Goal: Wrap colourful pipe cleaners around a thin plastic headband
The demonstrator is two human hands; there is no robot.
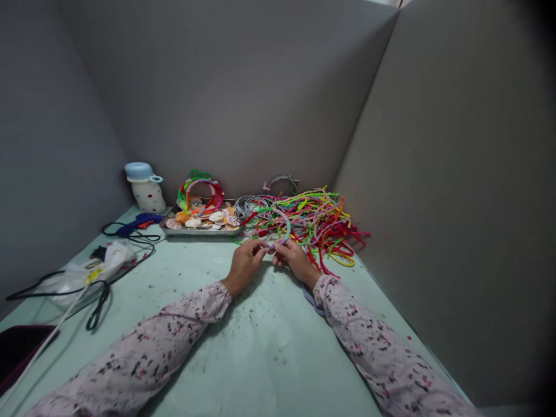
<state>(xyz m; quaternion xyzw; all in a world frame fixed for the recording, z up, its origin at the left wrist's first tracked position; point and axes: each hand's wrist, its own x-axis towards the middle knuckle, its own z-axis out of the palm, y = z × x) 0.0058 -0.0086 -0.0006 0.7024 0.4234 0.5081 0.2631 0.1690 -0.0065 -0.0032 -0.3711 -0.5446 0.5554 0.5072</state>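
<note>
With left hand (245, 262) and right hand (299, 263), pinching a curved, fuzzy red-green-mint-lilac band (288, 225) beside a tangled heap of multicoloured fuzzy stems (319, 215); seeming largely formed, leaving closure unclear.

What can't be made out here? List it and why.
All in head view:
Pinched part of fuzzy strip: covered by left hand and right hand.
Bottom of wire ring: behind the colourful pile.
Dark object: cut off by left edge.
Contents of plastic bag: obscured by crumpled plastic.
</note>
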